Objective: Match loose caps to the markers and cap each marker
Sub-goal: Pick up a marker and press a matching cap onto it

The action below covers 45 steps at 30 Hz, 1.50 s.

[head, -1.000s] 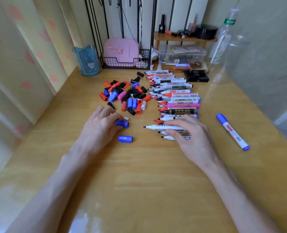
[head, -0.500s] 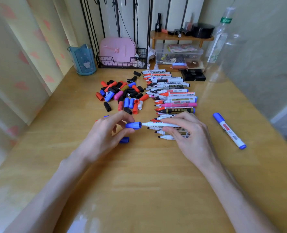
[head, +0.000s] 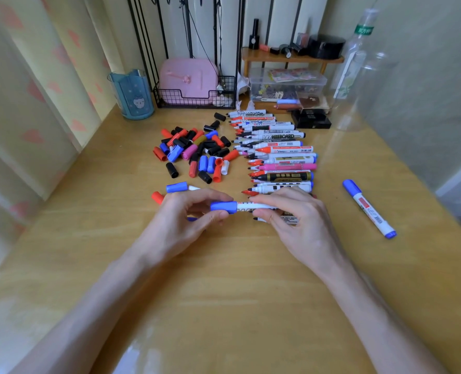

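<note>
My left hand (head: 186, 220) pinches a blue cap (head: 223, 206) that sits over the tip of a white marker (head: 251, 206). My right hand (head: 291, 220) grips that marker's barrel, level above the wooden table (head: 224, 292). A row of uncapped markers (head: 277, 155) lies just beyond my right hand. To its left lies a heap of loose caps (head: 197, 152) in red, blue, black and pink. A blue cap (head: 176, 187) and a red cap (head: 157, 197) lie by my left fingers. A capped blue marker (head: 368, 208) lies apart on the right.
At the back stand a blue cup (head: 133, 94), a black wire basket (head: 194, 97) with a pink case, a small wooden shelf (head: 291, 59) over a clear box, a black box (head: 311, 118) and a clear bottle (head: 356, 63). A curtain (head: 21, 103) hangs on the left.
My left hand picked a blue cap up from the table and brought it to the marker's tip; the cap now covers the tip. Both hands rose slightly towards each other.
</note>
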Tool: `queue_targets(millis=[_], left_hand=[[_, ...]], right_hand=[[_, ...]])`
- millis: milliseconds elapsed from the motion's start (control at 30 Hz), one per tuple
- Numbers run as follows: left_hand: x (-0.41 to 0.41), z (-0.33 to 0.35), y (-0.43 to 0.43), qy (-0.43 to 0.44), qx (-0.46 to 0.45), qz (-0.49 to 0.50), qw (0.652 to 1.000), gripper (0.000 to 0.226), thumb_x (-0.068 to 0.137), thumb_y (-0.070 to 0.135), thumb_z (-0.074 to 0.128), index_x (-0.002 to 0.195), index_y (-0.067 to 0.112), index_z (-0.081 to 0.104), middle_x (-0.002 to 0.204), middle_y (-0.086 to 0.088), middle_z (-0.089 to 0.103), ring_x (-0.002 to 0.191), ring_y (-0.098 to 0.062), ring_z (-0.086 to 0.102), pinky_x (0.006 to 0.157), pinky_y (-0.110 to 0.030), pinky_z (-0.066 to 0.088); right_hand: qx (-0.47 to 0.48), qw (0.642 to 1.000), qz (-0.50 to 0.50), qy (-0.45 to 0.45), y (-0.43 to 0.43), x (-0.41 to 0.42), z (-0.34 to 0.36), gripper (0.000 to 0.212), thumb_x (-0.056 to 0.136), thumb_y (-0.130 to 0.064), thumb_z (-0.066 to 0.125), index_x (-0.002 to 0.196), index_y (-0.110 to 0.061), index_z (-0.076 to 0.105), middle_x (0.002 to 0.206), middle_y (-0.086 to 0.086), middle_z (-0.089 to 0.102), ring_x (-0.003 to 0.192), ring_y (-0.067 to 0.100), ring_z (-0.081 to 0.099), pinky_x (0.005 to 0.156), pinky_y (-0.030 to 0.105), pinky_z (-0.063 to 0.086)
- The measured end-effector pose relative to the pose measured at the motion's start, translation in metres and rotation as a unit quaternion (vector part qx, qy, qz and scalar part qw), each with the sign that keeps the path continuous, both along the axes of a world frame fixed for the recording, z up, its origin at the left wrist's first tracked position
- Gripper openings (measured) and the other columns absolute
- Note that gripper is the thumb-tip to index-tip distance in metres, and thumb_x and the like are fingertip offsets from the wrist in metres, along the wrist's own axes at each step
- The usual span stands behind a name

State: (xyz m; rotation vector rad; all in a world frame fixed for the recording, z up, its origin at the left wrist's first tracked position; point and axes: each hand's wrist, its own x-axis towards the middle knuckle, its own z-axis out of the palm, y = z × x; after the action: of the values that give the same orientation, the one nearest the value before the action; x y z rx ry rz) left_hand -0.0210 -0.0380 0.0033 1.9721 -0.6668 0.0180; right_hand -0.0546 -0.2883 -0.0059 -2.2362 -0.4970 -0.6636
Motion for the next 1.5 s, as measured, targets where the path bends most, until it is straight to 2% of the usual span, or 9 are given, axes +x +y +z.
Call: queue_targets(millis=[267, 467, 633, 733, 833, 967, 1100, 1400, 1500], left_hand=[[-0.005, 0.008, -0.001, -0.001, -0.009, 0.022, 1.000, 0.020, 0.093, 0.018, 0.076, 0.113, 0.015, 0.078, 0.086, 0.007, 0.077, 0.084, -0.010, 0.076, 0.080, -0.013, 0.053], [-0.002, 0.016, 0.003, 0.013, -0.001, 0.026, 1.000, 0.013, 0.098, 0.011, 0.071, 0.109, 0.018, 0.074, 0.088, 0.007, 0.076, 0.082, -0.013, 0.077, 0.074, -0.022, 0.059], [0.003, 0.014, 0.012, 0.016, -0.016, 0.041, 0.999, 0.018, 0.095, 0.009, 0.073, 0.110, 0.019, 0.073, 0.096, 0.009, 0.078, 0.084, -0.011, 0.078, 0.081, -0.022, 0.060], [0.003, 0.013, 0.010, 0.006, -0.012, 0.031, 0.999, 0.017, 0.094, 0.011, 0.075, 0.108, 0.020, 0.074, 0.099, 0.008, 0.078, 0.087, -0.016, 0.077, 0.081, -0.023, 0.059], [-0.002, 0.006, 0.003, -0.016, 0.018, 0.009, 1.000, 0.013, 0.092, 0.021, 0.077, 0.105, 0.023, 0.075, 0.098, 0.010, 0.075, 0.085, -0.018, 0.072, 0.077, -0.024, 0.056], [0.008, 0.005, 0.021, -0.029, 0.084, 0.027, 0.996, 0.017, 0.095, 0.045, 0.071, 0.102, 0.030, 0.075, 0.093, 0.010, 0.075, 0.083, -0.017, 0.071, 0.081, -0.038, 0.056], [0.026, 0.010, 0.057, -0.080, 0.119, 0.105, 0.984, 0.010, 0.093, 0.035, 0.075, 0.102, 0.031, 0.073, 0.097, 0.012, 0.075, 0.085, -0.017, 0.069, 0.082, -0.041, 0.055], [0.034, -0.016, 0.050, -0.188, 0.242, 0.090, 0.947, 0.038, 0.101, 0.053, 0.059, 0.119, 0.024, 0.076, 0.112, 0.009, 0.061, 0.103, -0.017, 0.052, 0.089, -0.033, 0.048], [0.037, -0.016, 0.052, -0.214, 0.230, 0.131, 0.940, 0.026, 0.105, 0.034, 0.060, 0.120, 0.020, 0.074, 0.113, 0.003, 0.061, 0.101, -0.024, 0.053, 0.085, -0.037, 0.048]], right_hand=[[0.015, 1.000, -0.020, -0.001, 0.008, -0.002, -0.002, 0.023, 0.094, -0.027, 0.075, 0.115, -0.018, 0.081, 0.097, -0.006, 0.074, 0.086, 0.019, 0.066, 0.077, 0.038, 0.053], [0.049, 0.996, 0.003, 0.070, -0.002, 0.000, 0.014, 0.055, 0.075, -0.032, 0.090, 0.127, -0.024, 0.075, 0.098, -0.009, 0.068, 0.084, 0.006, 0.061, 0.074, 0.008, 0.040], [0.096, 0.990, -0.033, 0.100, -0.014, -0.003, 0.018, 0.043, 0.072, -0.032, 0.091, 0.113, -0.030, 0.079, 0.087, -0.015, 0.068, 0.059, 0.003, 0.047, 0.057, 0.020, 0.034], [0.079, 0.993, -0.014, 0.088, -0.010, -0.002, 0.016, 0.027, 0.082, -0.023, 0.088, 0.109, -0.022, 0.081, 0.096, -0.014, 0.074, 0.077, 0.004, 0.064, 0.073, 0.011, 0.041], [-0.007, 0.998, 0.006, 0.069, 0.000, -0.004, 0.009, 0.021, 0.090, -0.030, 0.081, 0.110, -0.024, 0.081, 0.101, -0.014, 0.073, 0.094, 0.004, 0.065, 0.089, 0.028, 0.047], [-0.035, 0.998, -0.028, 0.035, -0.013, 0.000, 0.011, 0.016, 0.092, -0.019, 0.074, 0.106, -0.018, 0.081, 0.097, -0.009, 0.069, 0.089, 0.007, 0.061, 0.085, 0.029, 0.048], [0.015, 0.993, -0.112, 0.018, -0.039, 0.005, 0.023, 0.016, 0.091, -0.009, 0.079, 0.106, -0.013, 0.081, 0.101, -0.006, 0.071, 0.094, 0.008, 0.067, 0.085, 0.012, 0.045], [-0.006, 0.996, -0.083, 0.046, -0.022, 0.003, 0.012, 0.015, 0.092, -0.016, 0.079, 0.107, -0.017, 0.079, 0.102, -0.007, 0.070, 0.095, 0.013, 0.068, 0.086, 0.030, 0.051], [-0.011, 0.995, -0.077, 0.056, -0.018, 0.003, 0.010, 0.016, 0.092, -0.016, 0.079, 0.107, -0.018, 0.079, 0.103, -0.007, 0.069, 0.095, 0.014, 0.068, 0.087, 0.032, 0.051]])
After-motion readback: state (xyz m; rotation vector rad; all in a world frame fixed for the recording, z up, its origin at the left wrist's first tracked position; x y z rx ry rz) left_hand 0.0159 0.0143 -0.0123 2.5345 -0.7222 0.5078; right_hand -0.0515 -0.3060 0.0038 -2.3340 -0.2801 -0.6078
